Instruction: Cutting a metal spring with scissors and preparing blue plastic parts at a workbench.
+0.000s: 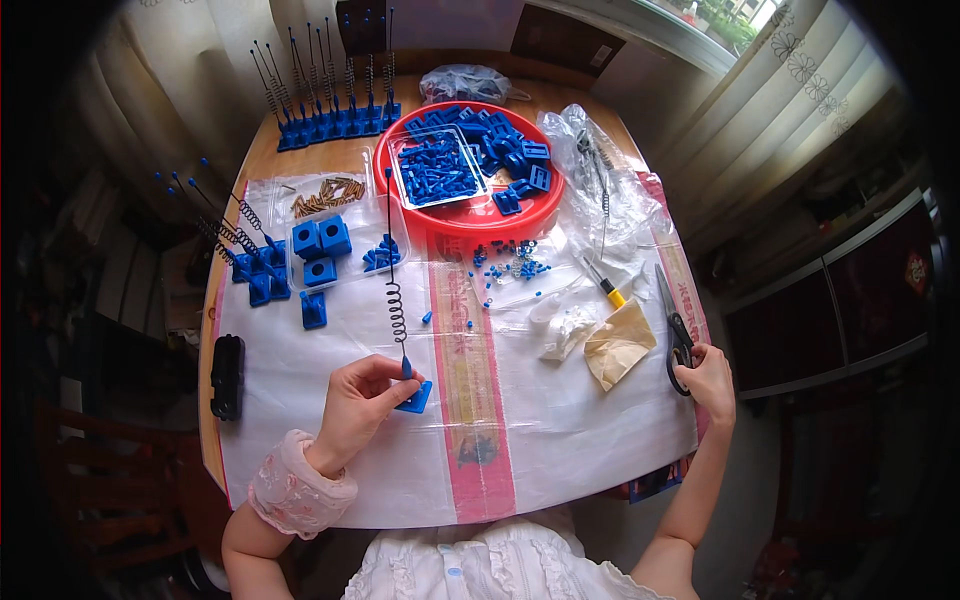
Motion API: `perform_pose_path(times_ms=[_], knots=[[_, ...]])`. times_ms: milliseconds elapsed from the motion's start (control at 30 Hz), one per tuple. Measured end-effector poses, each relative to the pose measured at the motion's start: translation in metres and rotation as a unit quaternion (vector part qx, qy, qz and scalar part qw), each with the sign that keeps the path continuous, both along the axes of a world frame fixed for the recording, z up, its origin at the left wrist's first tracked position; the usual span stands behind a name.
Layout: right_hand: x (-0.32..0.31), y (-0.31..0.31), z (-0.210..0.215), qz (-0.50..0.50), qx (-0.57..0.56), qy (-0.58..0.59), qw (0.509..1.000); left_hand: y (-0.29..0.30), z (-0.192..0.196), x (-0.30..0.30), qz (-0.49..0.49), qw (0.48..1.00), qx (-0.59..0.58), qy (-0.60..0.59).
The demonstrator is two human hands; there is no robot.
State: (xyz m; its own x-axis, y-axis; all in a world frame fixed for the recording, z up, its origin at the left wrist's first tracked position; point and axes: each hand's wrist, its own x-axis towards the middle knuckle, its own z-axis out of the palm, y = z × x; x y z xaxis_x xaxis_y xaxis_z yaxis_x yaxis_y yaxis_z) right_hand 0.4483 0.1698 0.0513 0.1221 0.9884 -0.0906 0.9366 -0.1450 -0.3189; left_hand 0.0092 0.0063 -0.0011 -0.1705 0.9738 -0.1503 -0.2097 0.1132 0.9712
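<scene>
My left hand (358,405) pinches a blue plastic base (414,398) with a thin black coiled antenna rod (395,290) standing up from it, near the table's front. My right hand (708,378) rests at the right edge of the white sheet (560,420), fingers on the black handle of a pair of scissors (674,325). A red round tray (470,215) at the back holds several blue plastic parts and a clear inner tray of small blue pieces.
Finished blue antennas stand in rows at the back (335,110) and left (245,255). Loose blue blocks (320,250), brass pins (328,195), a yellow-handled tool (603,283), tan paper (617,345), plastic bags (590,170) and a black object (227,375) lie around.
</scene>
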Motion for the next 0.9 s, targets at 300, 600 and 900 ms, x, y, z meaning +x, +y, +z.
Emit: perform_pose_path(times_ms=[300,600,900], knots=[[0.011,-0.004,-0.031,-0.078,0.099,0.035,0.991,0.001,0.009,-0.005,-0.001,0.998,-0.055,-0.018],[-0.017,-0.035,-0.006,0.024,0.252,0.185,0.950,0.000,0.003,-0.009,0.018,0.996,-0.048,-0.074],[-0.110,-0.060,0.008,0.260,0.198,0.176,0.928,0.000,0.014,-0.007,0.037,0.996,-0.052,-0.069]])
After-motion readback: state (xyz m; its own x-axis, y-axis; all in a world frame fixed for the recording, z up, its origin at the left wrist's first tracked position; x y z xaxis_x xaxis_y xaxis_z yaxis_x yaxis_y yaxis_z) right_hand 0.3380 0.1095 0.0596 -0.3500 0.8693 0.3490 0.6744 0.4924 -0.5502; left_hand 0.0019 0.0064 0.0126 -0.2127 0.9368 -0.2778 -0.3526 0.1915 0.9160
